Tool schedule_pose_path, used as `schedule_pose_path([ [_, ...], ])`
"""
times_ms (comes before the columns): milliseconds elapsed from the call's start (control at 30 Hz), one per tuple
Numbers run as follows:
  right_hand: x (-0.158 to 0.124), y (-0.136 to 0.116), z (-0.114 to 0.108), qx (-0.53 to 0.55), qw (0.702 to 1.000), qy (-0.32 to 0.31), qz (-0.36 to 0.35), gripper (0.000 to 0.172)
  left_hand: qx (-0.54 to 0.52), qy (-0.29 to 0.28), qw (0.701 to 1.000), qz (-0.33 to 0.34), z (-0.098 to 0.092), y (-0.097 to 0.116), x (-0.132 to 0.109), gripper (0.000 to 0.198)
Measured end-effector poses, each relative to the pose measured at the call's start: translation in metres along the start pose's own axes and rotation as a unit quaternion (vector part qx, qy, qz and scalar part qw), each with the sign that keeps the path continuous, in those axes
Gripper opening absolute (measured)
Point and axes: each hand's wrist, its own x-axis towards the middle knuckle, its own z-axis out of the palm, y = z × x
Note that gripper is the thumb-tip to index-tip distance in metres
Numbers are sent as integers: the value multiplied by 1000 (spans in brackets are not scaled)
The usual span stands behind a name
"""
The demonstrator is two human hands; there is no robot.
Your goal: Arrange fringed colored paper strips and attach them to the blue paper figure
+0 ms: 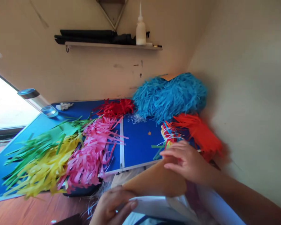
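Holding a smooth brown piece (156, 179) at the near edge of the blue table (140, 147), by its left end in the curled, nearly closed fingers of the left hand (112, 203). Touching its upper part with bent, slightly parted fingers of the right hand (187, 161) (cannot tell how firmly), near the red-orange fringe (202, 132).

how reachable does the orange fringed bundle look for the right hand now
Probably yes: the orange fringed bundle lies just past the right hand, with nothing large visible between them, though that hand is at the brown piece and may need to leave it.
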Motion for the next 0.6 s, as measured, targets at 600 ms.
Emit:
schedule_pose_path([
  [600, 35, -14, 32, 1, 975, -50, -215, 8, -24, 26, 999, 14, 9, 0, 12, 10],
])
